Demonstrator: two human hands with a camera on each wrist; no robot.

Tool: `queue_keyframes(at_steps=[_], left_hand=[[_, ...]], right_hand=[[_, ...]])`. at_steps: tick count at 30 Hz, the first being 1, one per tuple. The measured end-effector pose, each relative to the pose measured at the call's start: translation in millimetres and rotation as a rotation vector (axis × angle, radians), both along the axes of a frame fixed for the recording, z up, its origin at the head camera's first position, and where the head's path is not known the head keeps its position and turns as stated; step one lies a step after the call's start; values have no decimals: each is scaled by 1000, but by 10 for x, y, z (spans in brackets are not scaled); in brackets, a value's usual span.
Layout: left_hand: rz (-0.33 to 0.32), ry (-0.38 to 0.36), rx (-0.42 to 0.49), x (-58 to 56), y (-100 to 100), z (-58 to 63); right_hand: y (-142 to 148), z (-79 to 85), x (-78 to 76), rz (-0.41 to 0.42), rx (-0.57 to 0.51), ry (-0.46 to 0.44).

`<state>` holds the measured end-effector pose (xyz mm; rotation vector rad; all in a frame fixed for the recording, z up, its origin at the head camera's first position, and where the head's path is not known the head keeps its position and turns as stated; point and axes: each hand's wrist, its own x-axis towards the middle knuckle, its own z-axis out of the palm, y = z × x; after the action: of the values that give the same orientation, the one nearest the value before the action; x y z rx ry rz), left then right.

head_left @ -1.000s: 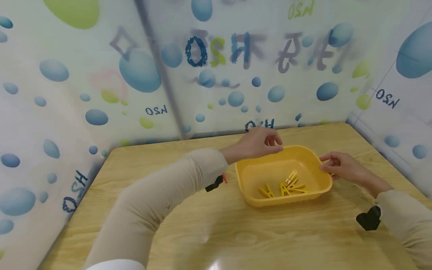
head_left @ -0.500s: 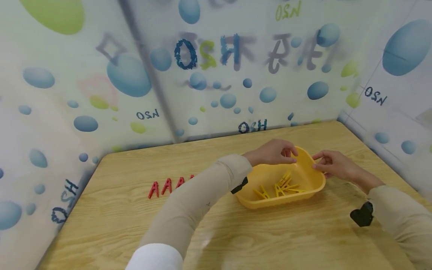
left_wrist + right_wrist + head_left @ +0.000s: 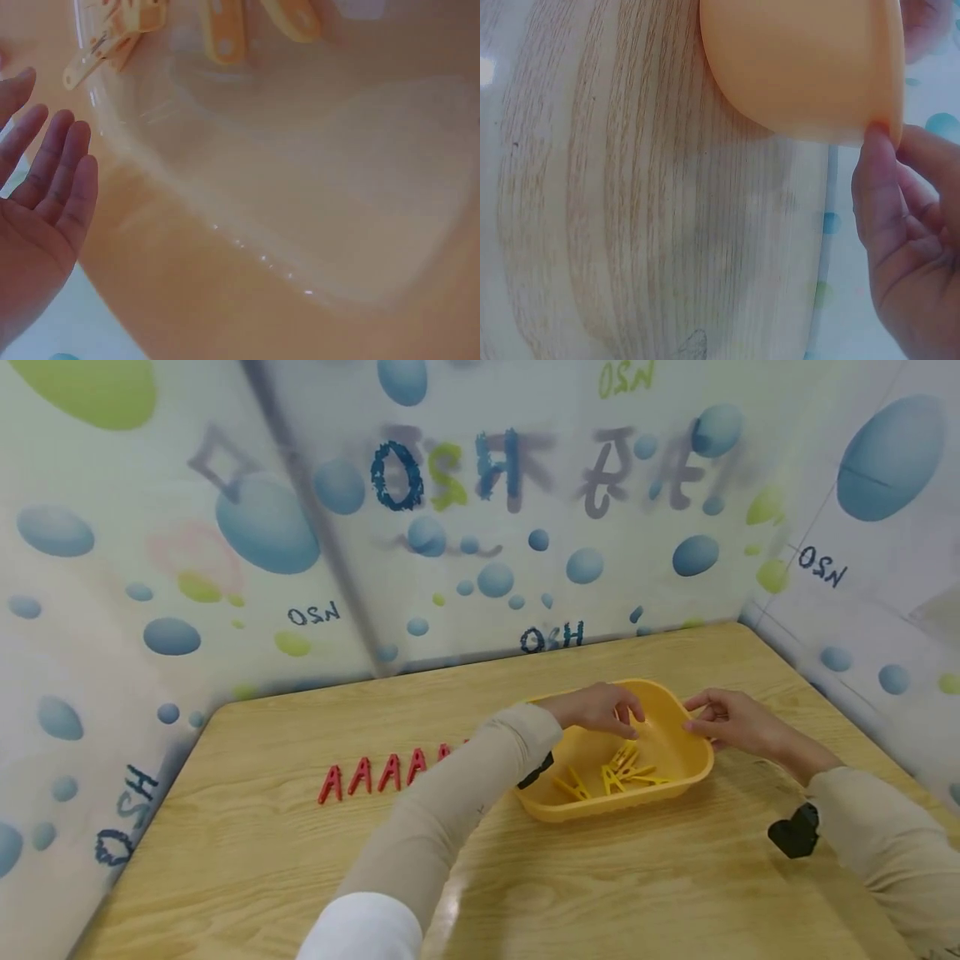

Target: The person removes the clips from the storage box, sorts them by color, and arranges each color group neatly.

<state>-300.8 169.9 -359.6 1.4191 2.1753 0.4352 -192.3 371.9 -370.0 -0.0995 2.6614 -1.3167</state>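
Note:
A yellow plastic basin [image 3: 622,806] stands on the wooden table at the right, with several yellow clothespins [image 3: 611,781] heaped on its floor. My right hand [image 3: 738,725] grips the basin's right rim; the right wrist view shows thumb and fingers pinching the basin wall [image 3: 802,67]. Inside the rim hovers my left hand [image 3: 600,706], fingers loosely bent and pointing down above the clothespins. In the left wrist view that hand [image 3: 45,202] holds nothing, and yellow clothespins [image 3: 223,34] lie along the top.
Several red clothespins [image 3: 390,772] stand in a row on the table [image 3: 247,852], left of the basin; my left sleeve [image 3: 435,802] hides the end of the row. A patterned sheet [image 3: 480,527] hangs behind the table's back edge and along its sides.
My left hand has moved right from the basin's far left rim and lowered into it over the yellow clothespins. The red row has come into view. My right hand keeps its grip on the rim.

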Motion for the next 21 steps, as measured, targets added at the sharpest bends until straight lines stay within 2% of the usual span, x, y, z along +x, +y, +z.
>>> queue_keyframes(at_steps=[4, 9, 14, 21], left_hand=[[-32, -41, -36, 10, 16, -63], [-56, -10, -57, 50, 24, -75], [-27, 6, -89, 79, 17, -65], [22, -43, -88, 66, 7, -40]], right_hand=[[-1, 4, 6, -7, 2, -4], [-10, 3, 10, -9, -11, -12], [-19, 4, 9, -10, 0, -19], [-4, 12, 8, -9, 5, -17]])
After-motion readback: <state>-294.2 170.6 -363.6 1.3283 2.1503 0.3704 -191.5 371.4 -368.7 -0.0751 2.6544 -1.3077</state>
